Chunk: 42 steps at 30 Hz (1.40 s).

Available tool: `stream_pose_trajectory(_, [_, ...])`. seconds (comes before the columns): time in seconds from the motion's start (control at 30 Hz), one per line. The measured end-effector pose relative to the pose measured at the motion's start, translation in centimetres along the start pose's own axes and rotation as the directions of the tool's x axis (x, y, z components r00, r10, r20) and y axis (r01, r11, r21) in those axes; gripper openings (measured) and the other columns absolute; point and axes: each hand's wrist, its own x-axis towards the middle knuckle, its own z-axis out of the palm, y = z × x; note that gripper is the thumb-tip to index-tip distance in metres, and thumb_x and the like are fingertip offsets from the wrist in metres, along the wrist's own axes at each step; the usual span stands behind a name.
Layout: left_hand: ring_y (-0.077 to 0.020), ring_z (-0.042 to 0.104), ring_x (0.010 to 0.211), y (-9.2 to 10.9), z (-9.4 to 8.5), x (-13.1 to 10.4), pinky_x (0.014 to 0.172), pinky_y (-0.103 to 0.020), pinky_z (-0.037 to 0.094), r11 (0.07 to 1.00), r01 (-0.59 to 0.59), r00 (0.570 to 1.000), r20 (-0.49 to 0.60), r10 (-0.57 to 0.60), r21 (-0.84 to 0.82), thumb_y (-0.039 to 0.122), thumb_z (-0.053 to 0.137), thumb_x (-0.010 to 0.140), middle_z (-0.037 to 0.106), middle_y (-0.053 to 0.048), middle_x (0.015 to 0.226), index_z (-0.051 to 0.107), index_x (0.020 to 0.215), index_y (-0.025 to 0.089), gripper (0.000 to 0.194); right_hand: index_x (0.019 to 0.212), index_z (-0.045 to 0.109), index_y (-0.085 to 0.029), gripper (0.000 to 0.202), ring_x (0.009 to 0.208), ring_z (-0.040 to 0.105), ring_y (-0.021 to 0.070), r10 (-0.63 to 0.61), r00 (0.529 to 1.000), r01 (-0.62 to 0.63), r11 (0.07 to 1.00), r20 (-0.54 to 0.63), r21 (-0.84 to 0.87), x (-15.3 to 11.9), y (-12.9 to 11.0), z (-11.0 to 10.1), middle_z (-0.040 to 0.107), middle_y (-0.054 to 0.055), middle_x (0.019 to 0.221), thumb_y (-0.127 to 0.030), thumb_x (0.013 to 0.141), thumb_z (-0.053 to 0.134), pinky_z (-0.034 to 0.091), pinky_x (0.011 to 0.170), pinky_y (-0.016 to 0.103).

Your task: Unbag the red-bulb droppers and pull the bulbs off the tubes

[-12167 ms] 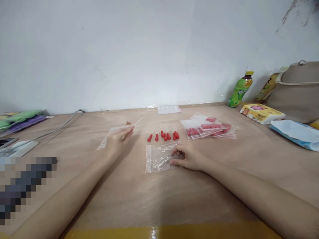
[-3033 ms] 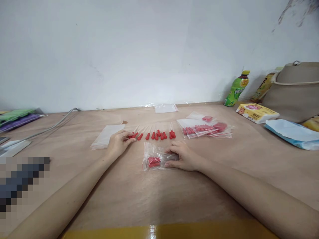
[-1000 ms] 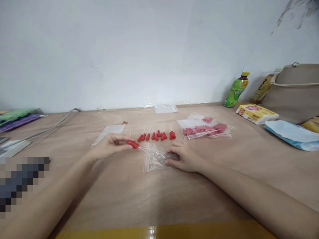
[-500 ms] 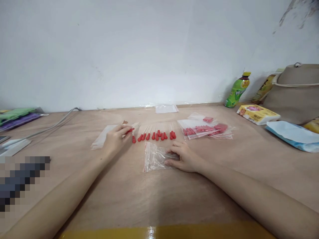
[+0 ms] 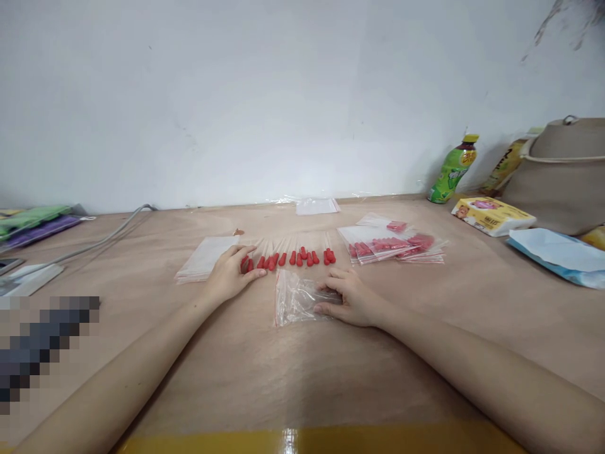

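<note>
A row of droppers with red rubber bulbs and clear thin tubes lies across the middle of the table, bulbs toward me. My left hand is at the row's left end, its thumb and fingers spread around the end droppers; the fingertips are partly hidden. On a clear zip bag in front of the row rests my right hand, fingers curved and thumb apart from them. A stack of flat zip bags lies beside my left hand.
Zip bags with red-bulbed droppers inside are piled at right. Another flat bag lies near the wall. Farther right are a green bottle, a yellow tissue pack, a blue-white packet and a grey-brown bag. A cable runs at left.
My left hand has come down from holding a dropper above the row and now spreads at its left end. The left-end droppers have shifted closer together. My right hand stays on the bag.
</note>
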Motion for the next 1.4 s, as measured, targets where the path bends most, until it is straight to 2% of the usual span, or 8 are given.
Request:
stream_pose_trajectory(0.37, [-0.0241,0.058,0.101,-1.2,0.2,-0.3,0.091,-0.037,0.046,0.949,0.223,0.966,0.180,-0.185,-0.222,0.048,0.060,0.069,0.057,-0.011,0.117,0.049,0.122,0.014,0.063,0.090,0.059,-0.019,0.026,0.082,0.052,0.0152,0.001,1.000,-0.001,1.000,-0.003,0.003,0.1,0.0,0.0,0.056,0.003,0.086,-0.041,0.076,0.061,0.036,0.076,0.030])
stream_pose_trajectory(0.57, [-0.0235,0.056,0.106,-2.3,1.0,0.2,0.095,-0.038,0.044,0.934,0.205,0.976,0.139,-0.170,-0.294,0.041,0.061,0.071,0.059,-0.010,0.117,0.052,0.118,0.015,0.055,0.090,0.059,-0.020,0.025,0.081,0.052,0.0151,0.003,1.000,-0.003,1.000,-0.001,0.004,0.0,0.0,0.0,0.056,0.002,0.086,-0.040,0.075,0.062,0.036,0.076,0.030])
stream_pose_trajectory(0.9, [-0.0243,0.060,0.099,-1.2,1.4,-0.2,0.089,-0.040,0.048,0.901,0.217,0.975,0.136,-0.177,-0.376,0.050,0.063,0.067,0.060,-0.010,0.113,0.052,0.117,0.014,0.063,0.092,0.060,-0.020,0.027,0.083,0.052,0.0158,0.004,1.000,-0.004,1.000,0.006,0.014,0.0,0.1,0.0,0.057,0.003,0.087,-0.040,0.075,0.062,0.037,0.076,0.030])
stream_pose_trajectory(1.0, [-0.0244,0.060,0.098,-1.0,1.3,-0.2,0.089,-0.040,0.047,0.952,0.140,0.988,0.099,-0.117,-0.272,0.051,0.060,0.070,0.061,-0.009,0.111,0.055,0.114,0.015,0.057,0.092,0.060,-0.020,0.026,0.083,0.052,0.0157,0.006,1.000,-0.007,1.000,0.009,0.009,0.0,0.1,-0.1,0.057,0.003,0.088,-0.041,0.076,0.061,0.036,0.079,0.031])
stream_pose_trajectory(1.07, [-0.0249,0.056,0.103,-0.7,1.2,-0.2,0.093,-0.041,0.043,0.983,0.031,0.999,0.048,-0.023,-0.182,0.051,0.059,0.072,0.059,-0.009,0.113,0.056,0.112,0.016,0.053,0.092,0.060,-0.020,0.027,0.083,0.052,0.0159,0.008,1.000,-0.009,1.000,0.012,0.011,0.0,0.0,-0.1,0.057,0.003,0.088,-0.041,0.076,0.061,0.036,0.078,0.032])
stream_pose_trajectory(1.17, [-0.0246,0.050,0.110,0.0,1.2,-0.2,0.096,-0.041,0.040,0.986,-0.121,0.993,-0.014,0.120,-0.118,0.049,0.058,0.075,0.054,-0.010,0.118,0.057,0.112,0.018,0.048,0.092,0.060,-0.019,0.027,0.084,0.052,0.0167,0.005,1.000,-0.006,1.000,0.015,0.013,0.1,0.0,-0.1,0.057,0.004,0.088,-0.042,0.076,0.060,0.037,0.076,0.031])
stream_pose_trajectory(1.27, [-0.0230,0.049,0.110,1.1,1.5,0.1,0.093,-0.040,0.041,0.961,-0.259,0.966,-0.030,0.257,-0.094,0.042,0.054,0.081,0.052,-0.010,0.118,0.057,0.113,0.021,0.038,0.092,0.060,-0.020,0.027,0.084,0.052,0.0168,-0.001,1.000,0.001,1.000,0.006,0.008,0.1,0.1,-0.1,0.057,0.004,0.088,-0.042,0.076,0.060,0.037,0.076,0.031])
stream_pose_trajectory(1.4, [-0.0209,0.048,0.106,2.0,2.2,0.6,0.090,-0.039,0.042,0.901,-0.432,0.900,-0.075,0.429,-0.031,0.028,0.050,0.085,0.052,-0.008,0.114,0.060,0.109,0.025,0.026,0.092,0.060,-0.021,0.026,0.083,0.052,0.0159,-0.008,1.000,0.008,1.000,0.003,0.009,0.1,0.1,-0.1,0.057,0.003,0.087,-0.040,0.075,0.062,0.037,0.077,0.030])
